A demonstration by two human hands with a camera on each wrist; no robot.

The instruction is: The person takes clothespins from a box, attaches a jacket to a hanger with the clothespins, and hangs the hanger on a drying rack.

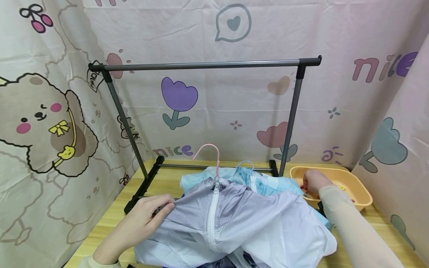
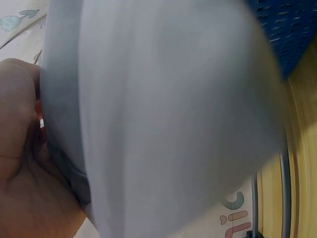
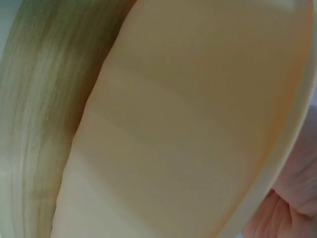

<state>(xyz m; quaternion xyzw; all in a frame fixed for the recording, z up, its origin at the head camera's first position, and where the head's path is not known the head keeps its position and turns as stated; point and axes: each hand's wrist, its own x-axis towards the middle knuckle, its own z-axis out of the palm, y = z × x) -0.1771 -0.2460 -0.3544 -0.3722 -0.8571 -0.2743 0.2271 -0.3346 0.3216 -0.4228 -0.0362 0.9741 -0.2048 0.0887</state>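
Observation:
A pale grey-lavender zip jacket [image 1: 254,219] lies in front of me, with a pink hanger hook [image 1: 218,160] rising from its collar. My left hand [image 1: 147,214] pinches the fabric at the jacket's left shoulder; the left wrist view shows that hand [image 2: 25,153] against the cloth. To the right, my right hand [image 1: 315,182] reaches down inside a yellow-orange plastic basin [image 1: 363,197]. Small red things show beside its fingers, and most of the fingertips are hidden. In the right wrist view the basin wall [image 3: 173,124] covers part of the hand [image 3: 299,183].
Behind the jacket lies a light blue garment [image 1: 278,182] with a blue hanger hook [image 1: 246,162]. A grey metal clothes rack [image 1: 201,66] stands at the back of the wooden table [image 1: 100,232]. A blue perforated basket [image 2: 290,34] appears in the left wrist view.

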